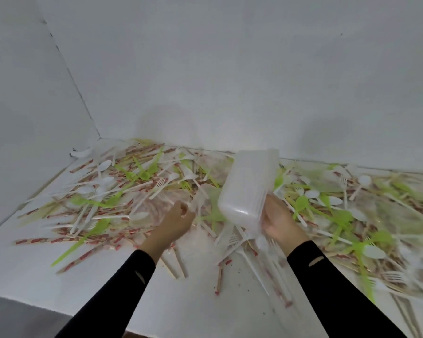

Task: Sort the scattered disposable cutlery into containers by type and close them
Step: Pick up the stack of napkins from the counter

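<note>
Here, right hand (279, 220) gripping tilted container (247, 186), left hand (178, 220) pinching clear utensil (198, 200)

Both black-sleeved arms (122, 284) reach forward; the right hand (279, 222) grips the container (247, 186) from its right side, the left hand (181, 219), fingers curled, just left of it.

Green forks (145, 175) — red-striped chopstick sleeves (34, 241).
</note>
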`<state>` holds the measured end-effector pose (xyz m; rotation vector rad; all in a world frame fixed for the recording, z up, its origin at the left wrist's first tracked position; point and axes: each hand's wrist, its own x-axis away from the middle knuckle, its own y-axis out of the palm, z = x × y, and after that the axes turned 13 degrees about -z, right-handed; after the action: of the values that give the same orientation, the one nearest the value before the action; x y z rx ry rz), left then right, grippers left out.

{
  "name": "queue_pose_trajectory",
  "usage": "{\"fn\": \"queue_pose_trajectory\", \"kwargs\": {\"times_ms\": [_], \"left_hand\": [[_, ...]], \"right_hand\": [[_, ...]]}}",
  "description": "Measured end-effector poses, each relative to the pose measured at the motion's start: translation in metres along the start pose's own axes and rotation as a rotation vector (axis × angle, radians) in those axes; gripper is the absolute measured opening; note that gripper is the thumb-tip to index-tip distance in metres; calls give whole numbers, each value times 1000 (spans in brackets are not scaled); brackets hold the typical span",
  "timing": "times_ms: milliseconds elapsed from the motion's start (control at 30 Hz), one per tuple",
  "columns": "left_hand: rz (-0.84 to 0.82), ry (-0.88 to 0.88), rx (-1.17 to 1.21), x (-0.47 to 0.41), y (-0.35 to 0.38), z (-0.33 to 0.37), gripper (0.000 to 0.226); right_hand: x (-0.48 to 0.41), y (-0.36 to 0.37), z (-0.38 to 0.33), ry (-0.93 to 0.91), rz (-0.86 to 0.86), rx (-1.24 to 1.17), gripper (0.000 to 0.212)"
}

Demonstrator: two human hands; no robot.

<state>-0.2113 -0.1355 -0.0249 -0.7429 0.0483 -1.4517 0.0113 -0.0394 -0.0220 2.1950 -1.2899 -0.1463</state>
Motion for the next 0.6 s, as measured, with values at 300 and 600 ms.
{"fn": "queue_pose_trajectory", "kwargs": {"times_ms": [300, 600], "left_hand": [[11, 334, 359, 37, 80, 99, 28], [-55, 477, 219, 61, 219, 194, 34]], "right_hand": [[53, -55, -27, -4, 73, -1, 32], [166, -177, -80, -106, 279, -22, 39]]}}
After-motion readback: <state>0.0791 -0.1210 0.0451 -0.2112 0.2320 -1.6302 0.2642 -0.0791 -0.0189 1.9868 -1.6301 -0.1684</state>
